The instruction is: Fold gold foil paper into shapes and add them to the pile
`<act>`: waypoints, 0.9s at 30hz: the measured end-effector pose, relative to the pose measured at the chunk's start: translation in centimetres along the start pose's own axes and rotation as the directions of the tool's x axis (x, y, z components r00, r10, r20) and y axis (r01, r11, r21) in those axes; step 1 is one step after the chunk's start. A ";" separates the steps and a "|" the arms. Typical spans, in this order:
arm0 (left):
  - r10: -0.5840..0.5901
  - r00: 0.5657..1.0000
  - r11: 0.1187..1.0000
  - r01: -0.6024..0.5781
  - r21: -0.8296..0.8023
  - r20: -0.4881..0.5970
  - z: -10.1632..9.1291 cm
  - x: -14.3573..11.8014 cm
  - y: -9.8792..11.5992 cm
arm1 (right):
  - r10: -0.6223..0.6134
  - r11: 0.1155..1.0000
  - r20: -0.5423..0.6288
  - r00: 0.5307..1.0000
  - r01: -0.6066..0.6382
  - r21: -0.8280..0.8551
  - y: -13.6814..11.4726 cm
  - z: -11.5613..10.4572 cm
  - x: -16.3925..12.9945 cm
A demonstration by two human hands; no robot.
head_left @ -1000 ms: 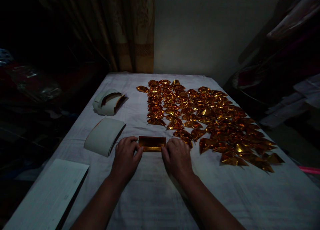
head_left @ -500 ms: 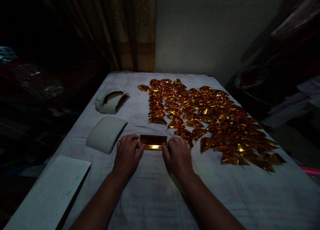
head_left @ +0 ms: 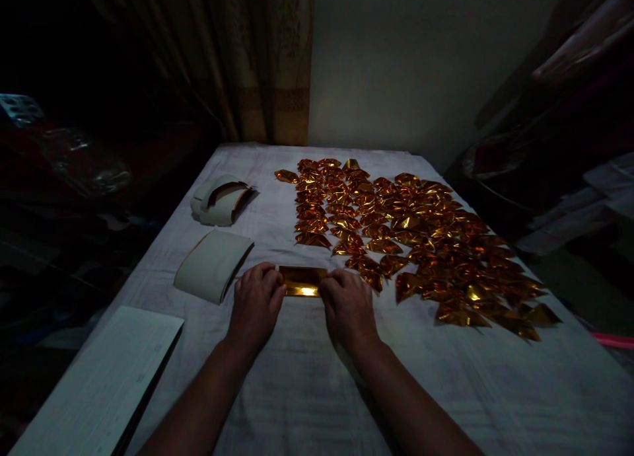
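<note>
A small rectangle of gold foil paper (head_left: pixel 303 282) lies on the cloth-covered table between my hands, with a bright lower strip. My left hand (head_left: pixel 255 305) is closed on its left end, thumb and fingers pinching the edge. At the right end my right hand (head_left: pixel 349 305) grips it the same way, fingers curled. Just beyond and to the right sit many folded gold foil pieces (head_left: pixel 376 230) in rough rows, the nearest close to my right fingers. Left of my left hand rests a curved stack of pale paper sheets (head_left: pixel 214 264).
Another curled pale stack (head_left: pixel 222 199) lies farther back on the left. A flat white stack (head_left: pixel 106 377) occupies the front left of the white tablecloth (head_left: pixel 307 377). A curtain (head_left: pixel 267 66) and a pale wall (head_left: pixel 386 73) stand behind the table. Both sides are dark and cluttered.
My fingers have closed in on the ends of the gold foil paper, the right hand shifting slightly left. The view has tilted a little; the folded pieces stay put.
</note>
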State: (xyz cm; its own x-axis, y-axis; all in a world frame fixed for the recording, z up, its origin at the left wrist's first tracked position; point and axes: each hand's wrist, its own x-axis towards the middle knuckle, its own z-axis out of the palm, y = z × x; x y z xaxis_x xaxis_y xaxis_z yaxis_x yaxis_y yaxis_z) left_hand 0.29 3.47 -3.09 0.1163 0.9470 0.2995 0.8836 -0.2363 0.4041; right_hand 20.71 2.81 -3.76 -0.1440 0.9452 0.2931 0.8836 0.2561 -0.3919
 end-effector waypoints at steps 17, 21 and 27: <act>0.066 0.996 0.997 -0.068 0.043 0.052 -0.3 0.1 0.6 | 0.115 0.979 -0.072 0.991 -0.125 -0.159 -3.3 0.3 0.9; 0.066 0.997 0.997 -0.068 0.036 0.050 -0.4 0.2 0.6 | 0.104 0.981 -0.096 0.990 -0.118 -0.152 -3.0 0.6 0.8; 0.059 0.998 0.998 -0.058 -0.032 0.037 -0.5 0.0 0.4 | 0.054 0.998 -0.110 0.992 -0.057 -0.023 -2.1 0.8 0.2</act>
State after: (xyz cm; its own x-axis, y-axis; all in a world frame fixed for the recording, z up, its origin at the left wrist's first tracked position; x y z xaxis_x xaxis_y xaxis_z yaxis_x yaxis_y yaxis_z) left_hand 0.39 3.31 -2.53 0.1850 0.9389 0.2901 0.8607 -0.2973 0.4133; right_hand 18.44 2.65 -3.50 -0.0462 0.9294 0.3661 0.9003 0.1975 -0.3878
